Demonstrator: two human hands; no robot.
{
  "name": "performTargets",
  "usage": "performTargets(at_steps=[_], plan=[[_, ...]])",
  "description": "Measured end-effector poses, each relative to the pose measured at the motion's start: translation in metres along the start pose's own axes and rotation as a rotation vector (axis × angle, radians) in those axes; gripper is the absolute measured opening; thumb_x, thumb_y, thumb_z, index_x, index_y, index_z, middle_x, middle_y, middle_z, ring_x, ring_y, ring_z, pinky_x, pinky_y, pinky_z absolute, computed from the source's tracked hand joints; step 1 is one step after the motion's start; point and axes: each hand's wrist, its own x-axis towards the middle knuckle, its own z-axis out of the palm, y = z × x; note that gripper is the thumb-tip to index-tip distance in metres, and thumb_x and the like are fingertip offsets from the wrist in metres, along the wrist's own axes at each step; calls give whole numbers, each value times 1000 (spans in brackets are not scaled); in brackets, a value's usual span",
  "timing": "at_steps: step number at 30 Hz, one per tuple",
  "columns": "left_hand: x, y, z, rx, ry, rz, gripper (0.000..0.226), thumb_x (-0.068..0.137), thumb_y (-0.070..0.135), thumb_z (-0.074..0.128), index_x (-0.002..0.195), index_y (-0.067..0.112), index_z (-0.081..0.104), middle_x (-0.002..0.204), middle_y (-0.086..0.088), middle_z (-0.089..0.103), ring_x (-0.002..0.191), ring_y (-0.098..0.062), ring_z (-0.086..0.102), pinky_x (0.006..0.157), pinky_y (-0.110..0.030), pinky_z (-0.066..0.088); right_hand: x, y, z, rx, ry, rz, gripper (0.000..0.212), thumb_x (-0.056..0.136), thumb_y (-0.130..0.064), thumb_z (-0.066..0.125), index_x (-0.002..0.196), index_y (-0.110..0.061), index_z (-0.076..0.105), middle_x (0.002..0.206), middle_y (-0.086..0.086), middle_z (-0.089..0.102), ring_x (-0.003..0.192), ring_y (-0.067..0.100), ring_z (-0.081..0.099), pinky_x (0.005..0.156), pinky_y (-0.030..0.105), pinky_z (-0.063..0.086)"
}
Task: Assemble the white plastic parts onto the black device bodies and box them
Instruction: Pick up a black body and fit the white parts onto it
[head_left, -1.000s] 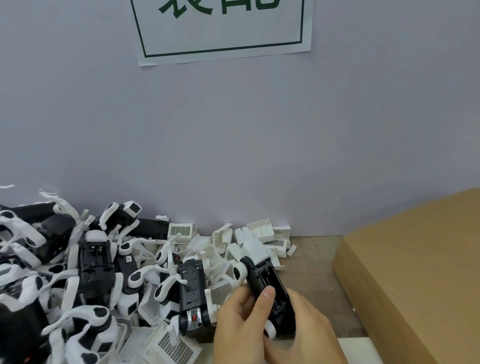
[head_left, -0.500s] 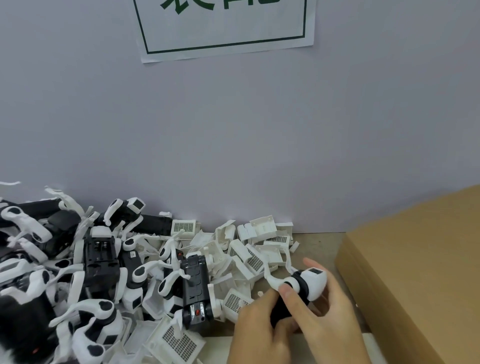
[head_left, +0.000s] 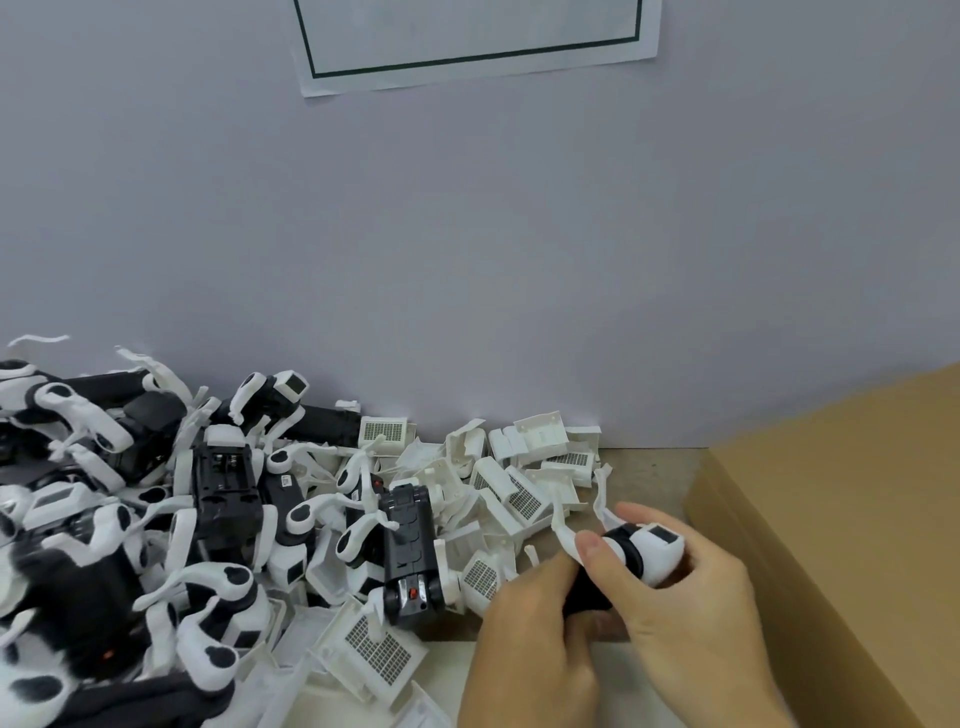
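Black device body (head_left: 589, 590) sits gripped between your two hands: left hand (head_left: 530, 639) fingers curl under it, right hand (head_left: 685, 608) fingers wrap its white end piece (head_left: 657, 551), beside the cardboard box (head_left: 841, 519).

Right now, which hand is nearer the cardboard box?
Right. The right hand sits just beside the cardboard box, gripping the black-and-white device; the left hand is farther off, on the pile's side.

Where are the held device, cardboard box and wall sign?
Held device (head_left: 655, 550), head view, its white end cap.
Cardboard box (head_left: 852, 499), head view, its top face.
Wall sign (head_left: 467, 31), head view, its blank paper middle.
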Motion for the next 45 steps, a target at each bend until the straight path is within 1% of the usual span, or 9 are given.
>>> performTargets(at_steps=[5,9,12,16,21,28,33,40,45], plan=[[0,1,-1,-69,121,-64,39,84,15,50,118,31,59,105,16,72,103,-8,67,89,-35,54,-1,-3,3,135,-210,-33,65,58,-43,75,120,-28,63,102,-16,76,94,2,72,70,16,58],[5,10,-7,-698,319,-332,17,96,13,61,108,22,70,100,1,77,92,-14,72,76,-30,58,0,4,2,109,-167,-4,31,86,-42,58,116,-37,65,109,-19,74,107,-2,66,98,33,50],[9,12,-13,-1064,301,-514,42,69,51,73,91,15,79,92,-12,76,78,-22,72,63,-31,56,0,7,1,-65,-145,85,25,101,-20,54,99,-35,74,85,-8,75,84,3,69,92,45,52],[10,10,-7,-893,277,-544,61,51,56,84,87,9,71,79,-12,74,69,-24,70,59,-37,57,-5,-2,1,-105,-283,237,39,103,-22,48,82,-33,79,79,10,72,67,20,69,64,35,53],[7,8,-5,-819,343,-563,54,62,55,84,100,22,63,78,2,73,76,-16,72,60,-24,53,-10,-10,-1,124,-458,529,35,98,-36,53,86,-10,74,75,21,68,67,36,69,57,32,48],[9,11,-6,-1022,280,-538,41,60,51,74,94,28,78,91,0,75,86,-20,68,80,-38,52,-3,-7,-19,265,-277,474,61,101,-48,35,104,2,71,69,15,57,56,25,48,55,33,28],[11,9,-7,-1007,338,-554,45,77,32,63,115,8,67,101,-17,74,91,-36,69,91,-55,54,-4,-2,-15,277,-402,441,48,91,-46,49,102,-8,78,104,30,70,79,35,63,60,36,44],[9,7,-8,-988,315,-580,38,106,27,40,102,8,73,99,-19,76,73,-29,71,77,-48,58,-4,1,-11,326,-659,346,65,46,-49,91,108,-35,76,92,11,75,73,27,71,56,32,53],[9,7,-7,-999,293,-592,38,106,29,39,105,13,74,106,-13,77,84,-33,73,67,-40,61,-10,6,-2,221,-653,310,24,75,-34,76,97,-43,73,96,10,75,79,24,73,65,28,55]])
